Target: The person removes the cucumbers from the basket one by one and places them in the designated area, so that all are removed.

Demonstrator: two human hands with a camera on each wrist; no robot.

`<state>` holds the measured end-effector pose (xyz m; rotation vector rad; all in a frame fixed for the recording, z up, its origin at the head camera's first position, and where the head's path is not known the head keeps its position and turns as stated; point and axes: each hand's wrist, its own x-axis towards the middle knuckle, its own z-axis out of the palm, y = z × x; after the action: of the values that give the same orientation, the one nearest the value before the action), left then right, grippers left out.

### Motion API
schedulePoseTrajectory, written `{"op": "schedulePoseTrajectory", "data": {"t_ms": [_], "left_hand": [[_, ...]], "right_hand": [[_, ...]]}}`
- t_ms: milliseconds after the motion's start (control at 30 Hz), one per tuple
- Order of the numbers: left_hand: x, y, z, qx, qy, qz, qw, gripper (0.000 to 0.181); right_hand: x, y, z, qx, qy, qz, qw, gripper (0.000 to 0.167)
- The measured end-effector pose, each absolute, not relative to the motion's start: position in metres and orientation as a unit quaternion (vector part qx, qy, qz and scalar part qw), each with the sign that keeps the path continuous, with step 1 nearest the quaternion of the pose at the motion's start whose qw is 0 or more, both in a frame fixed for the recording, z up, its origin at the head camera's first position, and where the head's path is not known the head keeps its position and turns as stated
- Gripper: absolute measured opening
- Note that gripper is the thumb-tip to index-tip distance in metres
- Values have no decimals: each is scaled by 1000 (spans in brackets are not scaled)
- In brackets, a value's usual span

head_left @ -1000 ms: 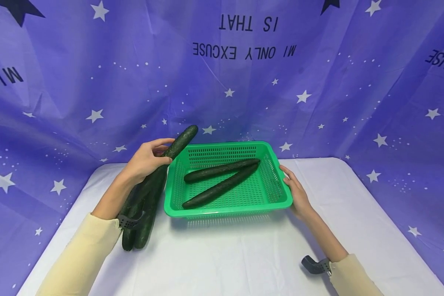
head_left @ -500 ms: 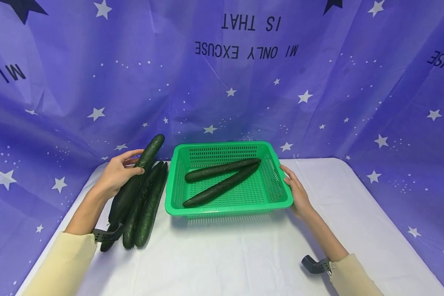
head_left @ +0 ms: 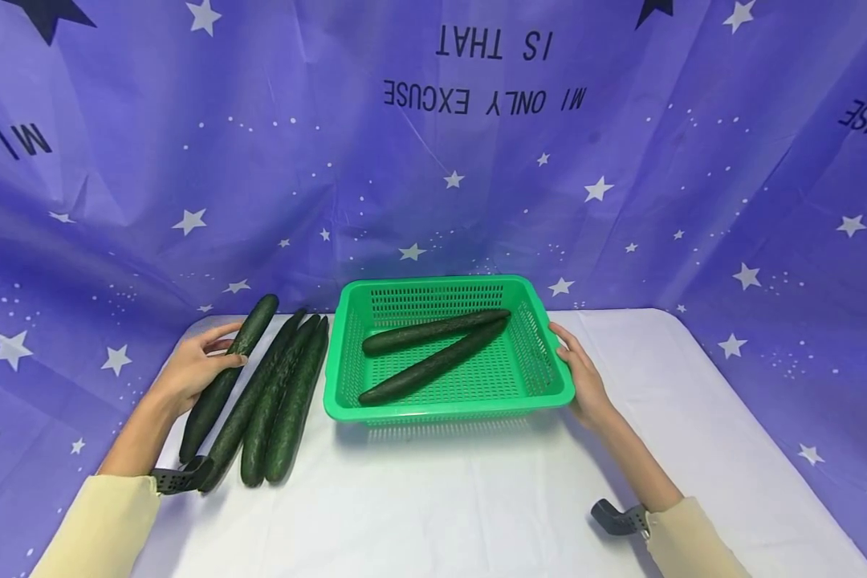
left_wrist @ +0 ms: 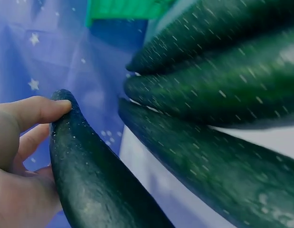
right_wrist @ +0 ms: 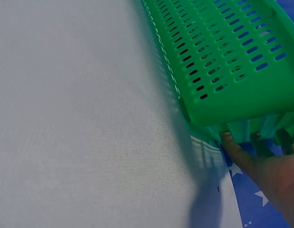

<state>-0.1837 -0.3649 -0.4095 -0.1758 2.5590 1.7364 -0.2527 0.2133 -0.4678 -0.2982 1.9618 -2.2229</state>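
In the head view, my left hand (head_left: 191,371) holds a dark green cucumber (head_left: 224,389) at the far left, with its thumb and fingers on opposite sides. The left wrist view shows the thumb and fingers around the upper part of this cucumber (left_wrist: 90,175). Three more cucumbers (head_left: 283,417) lie side by side just right of it. My right hand (head_left: 584,385) grips the right end of a green plastic basket (head_left: 448,412); in the right wrist view its fingers (right_wrist: 241,154) meet the basket's end, partly hidden. Inside the basket, two cucumbers (head_left: 433,365) touch at their right ends.
A white cloth covers the table (head_left: 477,498). Behind and at the sides hangs a purple-blue curtain (head_left: 433,160) with stars and lettering. Each wrist wears a dark strap (head_left: 177,479). The table's far edge runs close behind the basket.
My left hand has carried its cucumber leftward and down, away from the basket's left rim to the left side of the row. The right hand and basket stay in place.
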Motion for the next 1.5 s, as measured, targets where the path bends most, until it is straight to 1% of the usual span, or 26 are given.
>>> {"op": "schedulePoseTrajectory", "data": {"t_ms": [400, 633, 1000, 1233, 1500], "left_hand": [[-183, -375, -441, -78, 805, 587, 32, 73], [-184, -379, -452, -105, 832, 543, 51, 74], [-185, -379, -455, -114, 856, 500, 64, 73], [-187, -379, -454, -123, 853, 502, 75, 72], [-187, -379, -453, -122, 855, 499, 76, 68]], "right_hand": [[-253, 213, -470, -109, 650, -748, 80, 50], [-254, 214, -470, -109, 656, -742, 80, 50], [-253, 215, -471, -115, 649, -748, 80, 50], [-253, 214, -470, -110, 647, -751, 79, 50], [-253, 214, -469, -112, 648, -749, 82, 51]]}}
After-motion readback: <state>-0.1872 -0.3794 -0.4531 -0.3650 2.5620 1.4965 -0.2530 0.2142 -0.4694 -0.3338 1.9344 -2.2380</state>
